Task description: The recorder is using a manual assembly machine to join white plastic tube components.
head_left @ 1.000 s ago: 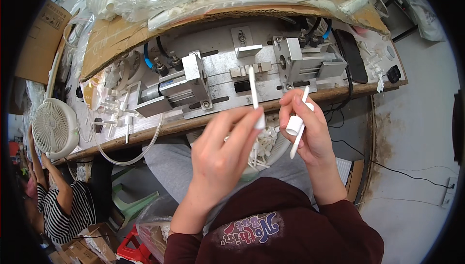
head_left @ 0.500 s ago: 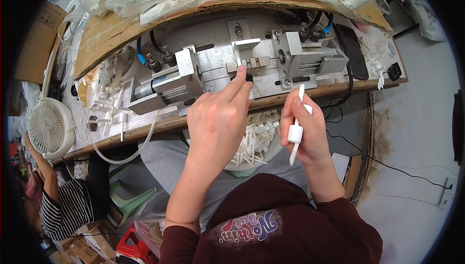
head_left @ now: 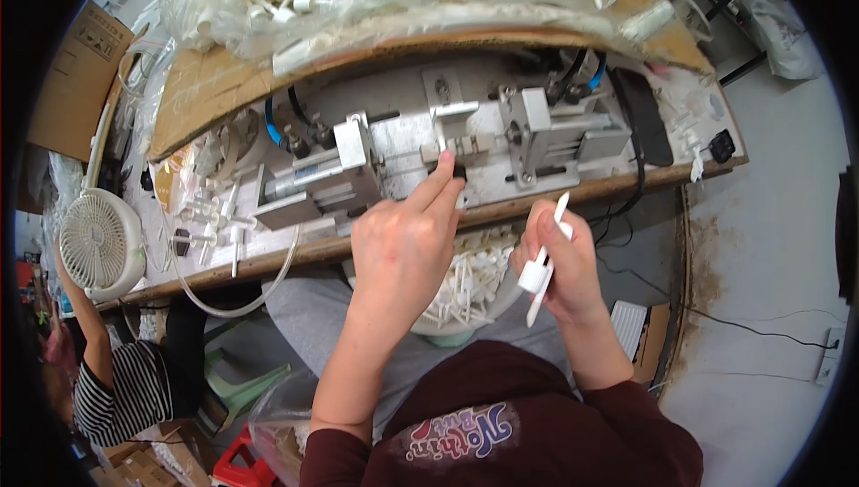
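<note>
My left hand (head_left: pixel 403 241) reaches over the bench edge with its index and middle fingers stretched out. The index fingertip is at the small metal holding block (head_left: pixel 458 147) of a bench fixture; whether it presses on it I cannot tell. A slim white part stands at the block just beyond that fingertip. Over the bench's front edge, my right hand (head_left: pixel 565 263) is closed round a white plastic stick with a cap (head_left: pixel 534 277), tilted, pointed end down. Another bit of white plastic shows between its fingers, partly hidden.
Metal cylinder units flank the block, one left (head_left: pixel 327 174) and one right (head_left: pixel 573 134). A tub of white capped sticks (head_left: pixel 465 286) sits below the edge. More lie on the cardboard shelf (head_left: pixel 206 98). A fan (head_left: pixel 103 245) stands left; a person in stripes (head_left: pixel 121 389) sits beyond.
My view has tilted, so the bench sits lower in it. Thin rods now seem to reach from the cylinder units toward the block. My right hand has turned the stick slightly.
</note>
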Available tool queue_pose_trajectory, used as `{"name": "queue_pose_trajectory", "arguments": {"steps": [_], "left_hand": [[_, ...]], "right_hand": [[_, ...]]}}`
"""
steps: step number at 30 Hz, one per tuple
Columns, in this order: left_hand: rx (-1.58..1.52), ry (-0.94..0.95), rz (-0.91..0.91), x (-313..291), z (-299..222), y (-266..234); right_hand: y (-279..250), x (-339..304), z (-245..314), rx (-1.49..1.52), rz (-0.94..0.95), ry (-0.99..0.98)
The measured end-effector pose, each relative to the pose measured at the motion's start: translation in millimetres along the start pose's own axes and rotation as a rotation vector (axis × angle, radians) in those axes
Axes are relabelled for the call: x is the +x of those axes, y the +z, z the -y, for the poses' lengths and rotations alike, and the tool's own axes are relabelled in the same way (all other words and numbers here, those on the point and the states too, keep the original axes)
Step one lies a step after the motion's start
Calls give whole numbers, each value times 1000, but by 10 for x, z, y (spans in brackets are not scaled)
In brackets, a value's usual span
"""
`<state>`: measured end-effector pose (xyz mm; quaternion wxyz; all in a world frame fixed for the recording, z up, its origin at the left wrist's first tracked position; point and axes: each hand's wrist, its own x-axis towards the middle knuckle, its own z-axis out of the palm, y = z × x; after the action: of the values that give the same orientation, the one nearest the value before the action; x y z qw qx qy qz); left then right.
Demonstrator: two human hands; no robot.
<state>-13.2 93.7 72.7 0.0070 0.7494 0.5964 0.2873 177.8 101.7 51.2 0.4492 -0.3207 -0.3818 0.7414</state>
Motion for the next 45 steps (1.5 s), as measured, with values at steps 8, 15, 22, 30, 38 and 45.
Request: {"name": "queue_pose_trajectory", "arguments": {"steps": [8,15,22,30,38,45], "left_hand": [[-751,18,91,-204,-236,-242],[-699,3,80,-257,-266,-274],[-521,-35,-169,-209,-161,-248],[-330,-24,-187,-174,-28,89],[41,25,-104,-66,-24,114],[38,-12,-44,5,-28,59]], "right_hand": [[48,31,10,-63,-92,67],[87,-3,-123,-22,24,115],[6,29,-36,23,-80,-18],[3,-35,60,114,-71,-35],[-57,-32,35,154,-99,-177],[31,-60,171,-7,88,-431]]}}
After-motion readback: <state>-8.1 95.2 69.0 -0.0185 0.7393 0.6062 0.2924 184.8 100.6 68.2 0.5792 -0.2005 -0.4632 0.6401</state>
